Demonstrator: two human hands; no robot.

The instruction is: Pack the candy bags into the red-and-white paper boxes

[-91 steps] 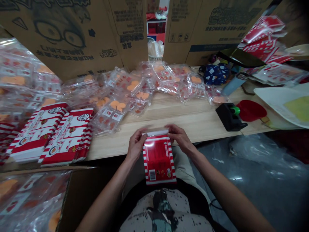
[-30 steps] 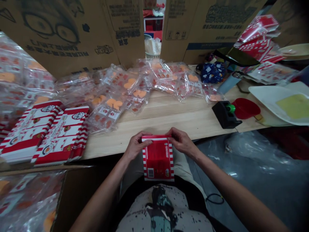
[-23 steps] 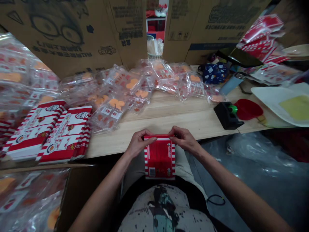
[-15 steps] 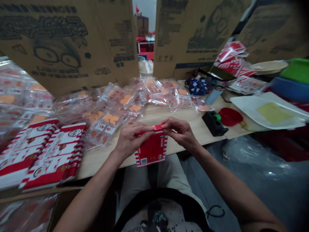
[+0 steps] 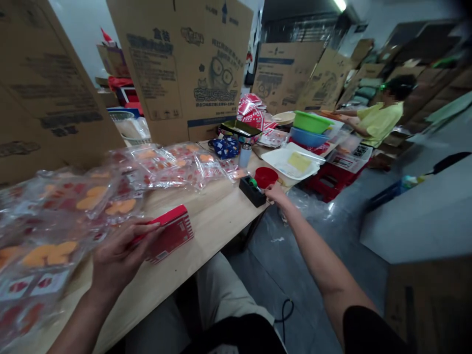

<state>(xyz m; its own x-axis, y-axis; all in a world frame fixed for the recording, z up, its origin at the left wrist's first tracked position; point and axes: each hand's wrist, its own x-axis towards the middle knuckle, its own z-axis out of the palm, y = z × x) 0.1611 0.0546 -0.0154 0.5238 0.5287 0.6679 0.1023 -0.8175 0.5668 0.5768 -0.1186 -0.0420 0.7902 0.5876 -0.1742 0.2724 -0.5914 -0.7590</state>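
My left hand (image 5: 123, 250) grips a flat red box (image 5: 171, 238) with striped edges, thumb and fingers closed on its upper part. The box is held tilted above the near side of the table. Off to the right, my right hand (image 5: 276, 192) is at the front end of a black tape dispenser (image 5: 252, 192), which carries a green roll (image 5: 252, 182). Its fingertips are pinched together at the tape end, which they mostly hide. A red bowl (image 5: 266, 176) stands just behind that hand.
Clear bags with orange pieces (image 5: 92, 196) cover the table's left and back. Near the right hand are a steel-topped bottle (image 5: 245, 155), a blue patterned pouch (image 5: 225, 147) and a white tray (image 5: 275, 160). Cardboard sheets (image 5: 177, 64) stand behind. A person in yellow (image 5: 381, 120) works farther right.
My right hand has let go of the red box and reached right to the tape dispenser. My left hand keeps the box, now more to the left. The view has swung right.
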